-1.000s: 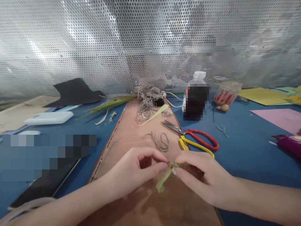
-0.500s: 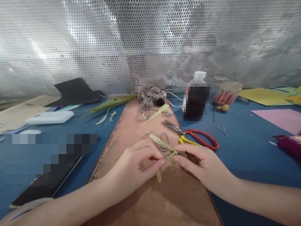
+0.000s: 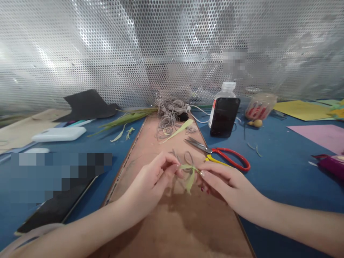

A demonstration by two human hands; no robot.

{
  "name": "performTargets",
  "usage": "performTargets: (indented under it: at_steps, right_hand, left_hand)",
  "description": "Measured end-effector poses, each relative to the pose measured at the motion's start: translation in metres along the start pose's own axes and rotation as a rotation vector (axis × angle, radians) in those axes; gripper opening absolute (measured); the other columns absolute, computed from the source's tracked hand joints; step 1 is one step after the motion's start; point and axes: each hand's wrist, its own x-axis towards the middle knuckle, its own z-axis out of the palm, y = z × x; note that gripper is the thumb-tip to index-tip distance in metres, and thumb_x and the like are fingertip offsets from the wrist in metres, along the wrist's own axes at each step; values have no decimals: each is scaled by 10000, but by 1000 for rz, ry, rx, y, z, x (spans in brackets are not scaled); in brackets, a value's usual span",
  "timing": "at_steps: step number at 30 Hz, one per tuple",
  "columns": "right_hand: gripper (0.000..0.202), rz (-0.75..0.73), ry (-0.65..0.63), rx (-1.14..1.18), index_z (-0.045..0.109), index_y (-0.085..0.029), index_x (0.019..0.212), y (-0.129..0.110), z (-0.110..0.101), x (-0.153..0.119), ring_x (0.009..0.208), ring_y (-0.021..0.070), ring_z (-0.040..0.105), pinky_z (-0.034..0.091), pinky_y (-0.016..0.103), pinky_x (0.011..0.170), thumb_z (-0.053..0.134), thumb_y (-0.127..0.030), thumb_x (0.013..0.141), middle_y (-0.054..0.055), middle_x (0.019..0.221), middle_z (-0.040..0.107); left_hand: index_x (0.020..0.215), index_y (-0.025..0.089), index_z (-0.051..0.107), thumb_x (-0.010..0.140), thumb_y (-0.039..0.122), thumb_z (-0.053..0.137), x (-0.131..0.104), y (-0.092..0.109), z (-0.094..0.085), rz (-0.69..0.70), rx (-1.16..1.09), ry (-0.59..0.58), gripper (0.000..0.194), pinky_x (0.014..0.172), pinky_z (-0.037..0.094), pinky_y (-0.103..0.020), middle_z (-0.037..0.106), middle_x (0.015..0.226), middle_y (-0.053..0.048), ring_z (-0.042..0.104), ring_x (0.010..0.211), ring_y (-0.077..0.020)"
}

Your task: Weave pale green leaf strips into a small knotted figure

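Note:
Between my two hands is a pale green leaf strip [image 3: 190, 179] with a small knot or crossing near its top and one end hanging down. My left hand [image 3: 158, 177] pinches the strip's left end between thumb and fingertips. On the other side, my right hand [image 3: 228, 179] pinches it just right of the crossing. Both hands are over a brown board [image 3: 172, 229]. A loop of grey cord [image 3: 188, 157] shows behind the strip. Scissors [image 3: 231, 157] with red and yellow handles lie open beyond my right hand.
Tangled grey cord [image 3: 170, 109] and a loose leaf strip [image 3: 178, 130] lie at the board's far end. A black phone [image 3: 225, 117] leans on a bottle [image 3: 228, 87]. At left are green husks [image 3: 129, 117] and a white case [image 3: 59, 133]; at right, pink paper [image 3: 319, 136].
My left hand has shifted slightly left and up, now at the strip's left end. The strip has turned: its upper-left end no longer sticks up, and one end hangs down between the hands.

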Motion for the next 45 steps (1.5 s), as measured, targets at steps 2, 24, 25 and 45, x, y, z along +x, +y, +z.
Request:
performTargets:
  at_steps: [2, 24, 25, 45]
  right_hand:
    - [193, 7, -33, 77, 558, -170, 796, 0, 0, 0, 600, 90, 498, 427, 200, 584, 422, -295, 851, -19, 636, 514]
    - [83, -46, 5, 102, 479, -181, 795, 4, 3, -3, 575, 96, 507, 416, 226, 545, 513, -254, 779, -28, 645, 518]
    - [76, -54, 9, 84, 476, -182, 797, 4, 3, -3, 575, 98, 507, 412, 227, 544, 507, -250, 782, -27, 644, 519]
    - [63, -62, 3, 69, 494, -182, 775, 1, 7, -7, 608, 86, 512, 440, 200, 578, 497, -241, 796, -22, 669, 528]
  left_hand:
    - [858, 215, 492, 877, 224, 374, 0, -1, -1, 50, 55, -26, 120, 684, 402, -237, 614, 768, 29, 556, 734, -125]
    - [728, 160, 601, 749, 270, 603, 2, 4, -2, -226, -375, -436, 112, 577, 385, -176, 550, 672, 40, 481, 600, -66]
    - [739, 160, 597, 740, 261, 618, 3, 3, -3, -285, -460, -485, 104, 556, 386, -165, 560, 649, 45, 482, 574, -56]
    - [773, 157, 588, 688, 118, 685, -4, 16, 8, -448, -967, -402, 135, 702, 472, -161, 667, 803, 19, 635, 811, -99]
